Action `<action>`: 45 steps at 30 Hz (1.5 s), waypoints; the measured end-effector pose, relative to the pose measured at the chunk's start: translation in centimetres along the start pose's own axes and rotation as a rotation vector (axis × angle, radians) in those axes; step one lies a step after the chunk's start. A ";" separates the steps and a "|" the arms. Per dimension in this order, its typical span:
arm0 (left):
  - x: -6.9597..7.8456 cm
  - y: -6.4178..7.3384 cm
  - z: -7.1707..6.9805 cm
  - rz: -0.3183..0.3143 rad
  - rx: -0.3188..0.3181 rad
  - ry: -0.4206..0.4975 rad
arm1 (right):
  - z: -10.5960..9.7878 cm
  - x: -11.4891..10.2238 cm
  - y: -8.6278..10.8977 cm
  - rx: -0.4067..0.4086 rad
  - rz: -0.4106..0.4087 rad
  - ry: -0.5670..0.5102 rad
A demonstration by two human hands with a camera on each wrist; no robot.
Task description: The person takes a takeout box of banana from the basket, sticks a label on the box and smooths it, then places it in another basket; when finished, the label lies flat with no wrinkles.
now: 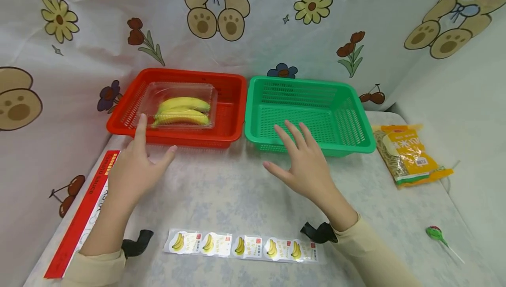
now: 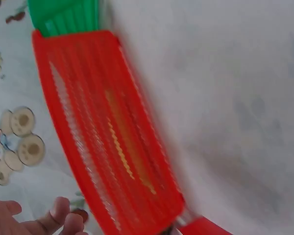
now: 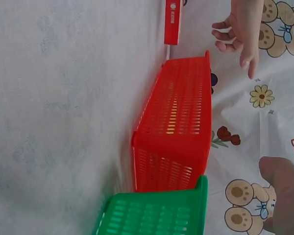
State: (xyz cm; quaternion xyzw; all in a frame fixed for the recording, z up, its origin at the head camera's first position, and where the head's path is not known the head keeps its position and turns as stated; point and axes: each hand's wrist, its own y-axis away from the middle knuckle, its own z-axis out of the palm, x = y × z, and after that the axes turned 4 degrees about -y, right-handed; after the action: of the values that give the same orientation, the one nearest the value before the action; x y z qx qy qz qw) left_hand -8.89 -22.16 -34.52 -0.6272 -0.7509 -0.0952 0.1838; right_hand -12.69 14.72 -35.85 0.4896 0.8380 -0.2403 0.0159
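Both grips spread. Left hand point(image 1: 134, 166) is held raised over the near edge of the red basket point(image 1: 178, 139), index finger extended, thumb out to the right. Right hand point(image 1: 305, 166) is held at the near side of the green basket point(image 1: 316, 120), fingers fanned, thumb toward the left. Baskets are set side by side at the far part of the tabletop point(image 1: 221, 181) — red left, green right. Bananas point(image 1: 183, 116) are packed in a clear plastic box point(image 1: 182, 89), which is seated in the red basket, left of its middle. Sticker strip point(image 1: 247, 246) is laid flat at the near side. Red-and-white pack point(image 1: 91, 195) marked "tomato sauce" is placed at the left; yellow bag point(image 1: 415, 151) and lollipop point(image 1: 435, 233) are placed at the right — lollipop nearer.
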 end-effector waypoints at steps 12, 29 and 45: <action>-6.1 -3.5 -0.8 -0.177 -0.183 0.114 | 1.4 -1.5 -4.1 -0.039 -0.033 -0.160; -7.1 -6.7 0.5 -0.276 -0.248 0.230 | 5.4 -5.3 -12.9 -0.184 0.094 -0.420; -7.0 -7.6 0.9 -0.318 -0.260 0.244 | 9.1 -8.3 -18.3 -0.296 0.192 -0.455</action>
State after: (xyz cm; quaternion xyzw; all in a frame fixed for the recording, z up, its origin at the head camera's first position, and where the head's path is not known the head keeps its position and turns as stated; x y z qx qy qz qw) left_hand -15.39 -29.65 -37.49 -0.5035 -0.7937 -0.2941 0.1735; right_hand -25.45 -3.20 -34.64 0.4927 0.7886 -0.2165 0.2974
